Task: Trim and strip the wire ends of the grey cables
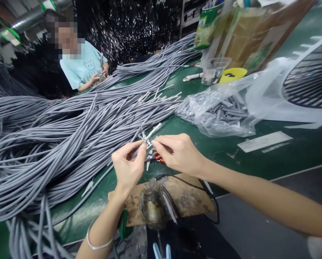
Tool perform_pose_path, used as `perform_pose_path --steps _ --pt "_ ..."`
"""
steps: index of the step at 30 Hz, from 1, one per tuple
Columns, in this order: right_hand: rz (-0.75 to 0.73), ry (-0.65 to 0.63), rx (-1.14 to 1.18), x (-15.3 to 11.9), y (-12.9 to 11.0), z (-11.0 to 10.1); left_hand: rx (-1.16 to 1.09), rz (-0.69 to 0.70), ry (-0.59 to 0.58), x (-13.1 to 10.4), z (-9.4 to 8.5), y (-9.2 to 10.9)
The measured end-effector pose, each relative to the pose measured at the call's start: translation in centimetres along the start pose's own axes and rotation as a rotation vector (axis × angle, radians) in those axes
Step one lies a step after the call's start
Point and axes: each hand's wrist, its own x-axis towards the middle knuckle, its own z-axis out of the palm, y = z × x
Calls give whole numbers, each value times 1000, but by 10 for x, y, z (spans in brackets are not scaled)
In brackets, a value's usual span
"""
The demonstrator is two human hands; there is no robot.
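My left hand is closed around a grey cable near its end, thumb and forefinger pinching where the grey jacket stops. Beyond the fingertips sticks out the cable's stripped white end, with fine loose strands beside it. Just to the right, my right hand has thumb and forefinger pinched together close to that end. What lies in this pinch is too small to make out. Below the fingertips, partly hidden by my hands, lies a tool with orange-red handles among white scraps.
Grey cables cover the left of the green table. At right are a plastic bag of grey tube pieces, a yellow dish and a white fan. A motor-like device sits in front. Across the table a person handles cables.
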Motion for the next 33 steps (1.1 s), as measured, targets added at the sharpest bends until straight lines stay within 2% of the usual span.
perform_pose_path --steps 8,13,15,19,21,25,28,31,33 --pt "94 -45 198 2 -1 0 -122 -94 -76 4 -1 2" --pt "-24 68 121 -2 -2 7 -229 -194 -101 7 0 -2" --pt "-42 70 108 -1 -1 8 -170 -129 -77 4 0 -2" --pt "44 33 126 0 -2 7 142 153 8 -2 0 -1" --pt "48 58 92 -2 -5 8 242 237 20 -4 1 -1" --pt "-46 133 -23 -6 -11 12 246 260 19 -2 4 -1" --pt "-69 132 -39 -5 -11 12 285 301 39 0 4 -2" --pt "36 50 37 1 -7 9 337 323 58 0 2 -4" --pt "122 -10 108 4 -4 5 298 270 48 0 1 -6"
